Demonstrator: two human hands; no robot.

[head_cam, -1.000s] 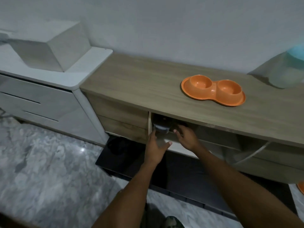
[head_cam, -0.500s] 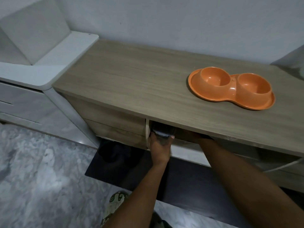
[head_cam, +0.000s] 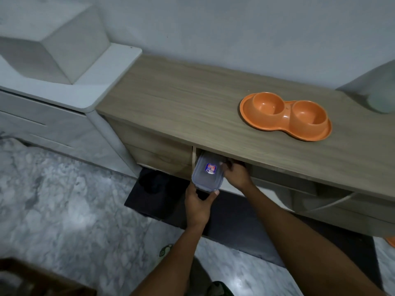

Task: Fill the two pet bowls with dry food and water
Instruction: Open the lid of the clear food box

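An orange double pet bowl [head_cam: 286, 119] sits on the wooden cabinet top [head_cam: 192, 103], both cups empty. Below the top's front edge, a clear lidded plastic container [head_cam: 207, 173] with a small blue label is halfway out of the open shelf. My left hand [head_cam: 198, 205] grips its near end from below. My right hand [head_cam: 236, 175] holds its right side, fingers partly hidden under the cabinet top. The container's contents are not visible.
A pale translucent jug [head_cam: 382, 97] stands at the cabinet's far right. A white unit [head_cam: 70, 82] with a box on it adjoins the left. A dark mat [head_cam: 162, 193] lies on the marble floor below the shelf.
The container has come out from the shelf toward me, its lid and label now showing. Both hands moved back with it; the right hand is visible again.
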